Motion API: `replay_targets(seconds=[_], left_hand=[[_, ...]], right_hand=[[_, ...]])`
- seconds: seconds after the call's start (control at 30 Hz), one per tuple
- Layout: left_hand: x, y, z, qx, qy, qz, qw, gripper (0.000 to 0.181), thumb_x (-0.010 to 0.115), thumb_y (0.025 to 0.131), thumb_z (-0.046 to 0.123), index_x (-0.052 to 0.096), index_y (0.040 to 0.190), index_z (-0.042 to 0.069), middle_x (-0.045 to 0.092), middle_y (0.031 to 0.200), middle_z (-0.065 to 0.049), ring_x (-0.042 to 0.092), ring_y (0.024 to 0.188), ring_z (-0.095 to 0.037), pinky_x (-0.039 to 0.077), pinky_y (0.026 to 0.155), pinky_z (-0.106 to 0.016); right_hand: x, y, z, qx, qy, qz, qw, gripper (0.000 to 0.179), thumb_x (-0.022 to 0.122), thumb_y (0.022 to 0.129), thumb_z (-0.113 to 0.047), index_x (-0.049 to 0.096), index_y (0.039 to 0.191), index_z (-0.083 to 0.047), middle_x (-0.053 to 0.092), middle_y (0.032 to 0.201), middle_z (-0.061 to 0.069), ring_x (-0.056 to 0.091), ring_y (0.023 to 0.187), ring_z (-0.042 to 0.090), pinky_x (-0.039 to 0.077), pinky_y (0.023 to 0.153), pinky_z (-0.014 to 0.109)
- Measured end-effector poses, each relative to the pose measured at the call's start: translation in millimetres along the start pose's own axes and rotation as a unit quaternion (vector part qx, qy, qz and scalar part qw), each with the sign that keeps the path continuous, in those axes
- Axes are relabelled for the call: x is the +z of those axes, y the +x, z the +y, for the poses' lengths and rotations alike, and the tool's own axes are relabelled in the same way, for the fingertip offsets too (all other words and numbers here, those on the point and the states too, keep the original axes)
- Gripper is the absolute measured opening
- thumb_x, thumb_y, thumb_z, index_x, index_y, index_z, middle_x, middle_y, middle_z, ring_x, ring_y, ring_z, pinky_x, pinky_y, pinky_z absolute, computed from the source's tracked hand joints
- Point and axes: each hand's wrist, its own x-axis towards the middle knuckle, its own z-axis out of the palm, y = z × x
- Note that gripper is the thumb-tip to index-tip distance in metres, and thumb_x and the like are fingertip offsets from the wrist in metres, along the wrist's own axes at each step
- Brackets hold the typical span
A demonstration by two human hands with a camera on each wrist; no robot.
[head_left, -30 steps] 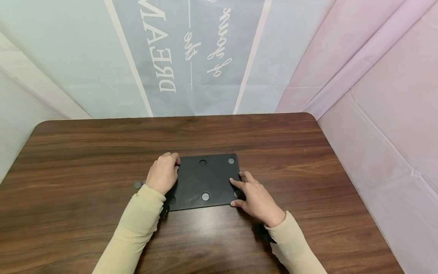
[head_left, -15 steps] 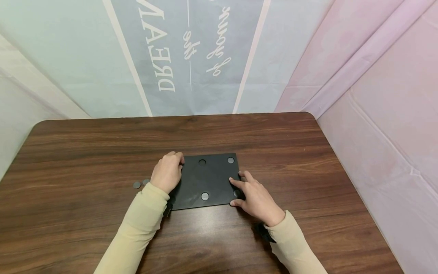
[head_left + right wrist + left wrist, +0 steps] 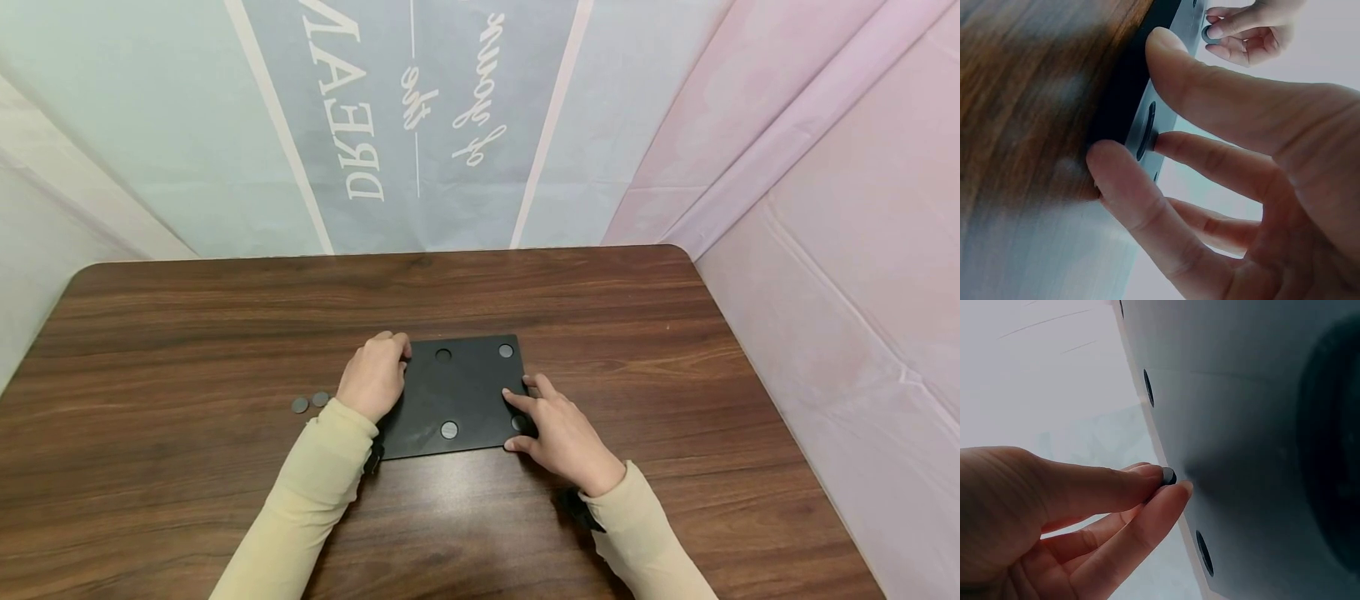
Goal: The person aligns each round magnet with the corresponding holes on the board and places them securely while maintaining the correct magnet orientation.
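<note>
A flat black board (image 3: 468, 387) with round recesses lies on the table in the head view. Grey discs fill the recesses at its far right and near middle, while the far-middle recess (image 3: 444, 355) is dark. My left hand (image 3: 372, 377) is over the board's left end. In the left wrist view its thumb and fingers pinch a small dark disc (image 3: 1169, 477) just above the board. The right hand (image 3: 566, 433) rests with spread, fairly straight fingers on the board's near right corner. Its thumb touches the near edge. The board's left end is partly hidden.
Two loose grey discs, one farther left (image 3: 300, 405) and one closer to the sleeve (image 3: 321, 399), lie on the brown wood-grain table (image 3: 187, 350) left of the board. A printed curtain (image 3: 427, 225) hangs behind the table's far edge.
The left hand has shifted a little to the right over the board, and the second loose disc has come into view beside its sleeve. My right hand stays in place.
</note>
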Motion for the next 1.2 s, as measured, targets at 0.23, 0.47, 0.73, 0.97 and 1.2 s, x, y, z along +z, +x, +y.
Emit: replay_targets(seconds=[0.23, 0.47, 0.73, 0.97, 1.2], left_hand=[[3.4, 2.0, 2.0, 0.01, 0.002, 0.017, 0.9998, 0.008, 0.064, 0.084, -0.006, 0.065, 0.088, 0.001, 0.061, 0.082, -0.013, 0.065, 0.07, -0.034, 0.053, 0.062, -0.042], [4.5, 3.6, 4.4, 0.008, -0.002, 0.009, 0.9999, 0.008, 0.062, 0.086, -0.005, 0.065, 0.091, 0.001, 0.061, 0.085, -0.013, 0.065, 0.07, -0.033, 0.053, 0.06, -0.041], [6.2, 5.6, 9.8, 0.005, -0.009, 0.003, 0.9999, 0.012, 0.059, 0.087, -0.007, 0.067, 0.094, 0.001, 0.061, 0.088, -0.014, 0.065, 0.073, -0.032, 0.053, 0.059, -0.04], [7.3, 7.4, 14.5, 0.009, -0.003, -0.005, 0.9999, 0.019, 0.055, 0.09, -0.007, 0.07, 0.098, 0.002, 0.061, 0.09, -0.013, 0.065, 0.072, -0.027, 0.053, 0.059, -0.034], [7.8, 8.8, 17.8, 0.01, -0.005, -0.011, 0.9999, 0.023, 0.053, 0.09, -0.009, 0.071, 0.1, 0.003, 0.061, 0.093, -0.014, 0.064, 0.07, -0.027, 0.052, 0.058, -0.033]], right_hand=[[0.0, 0.1, 0.0, 0.004, -0.001, -0.002, 1.0, 0.065, 0.083, 0.074, -0.026, 0.059, 0.131, -0.005, 0.047, 0.134, 0.024, 0.056, 0.117, 0.039, 0.048, 0.09, 0.054], [-0.2, 0.2, 0.2, 0.002, -0.002, -0.001, 1.0, 0.065, 0.083, 0.074, -0.026, 0.059, 0.131, -0.005, 0.047, 0.134, 0.024, 0.056, 0.117, 0.039, 0.048, 0.09, 0.054], [-0.3, 0.2, 0.4, 0.0, -0.002, 0.0, 1.0, 0.065, 0.083, 0.074, -0.026, 0.059, 0.131, -0.004, 0.047, 0.133, 0.024, 0.056, 0.116, 0.039, 0.048, 0.089, 0.054], [-0.2, 0.1, 0.1, 0.002, 0.0, -0.001, 1.0, 0.065, 0.083, 0.074, -0.026, 0.059, 0.131, -0.004, 0.047, 0.134, 0.024, 0.056, 0.117, 0.038, 0.048, 0.091, 0.053], [0.3, 0.4, 0.5, 0.001, 0.0, -0.001, 1.0, 0.066, 0.083, 0.074, -0.026, 0.059, 0.131, -0.004, 0.047, 0.134, 0.024, 0.056, 0.117, 0.038, 0.048, 0.091, 0.053]])
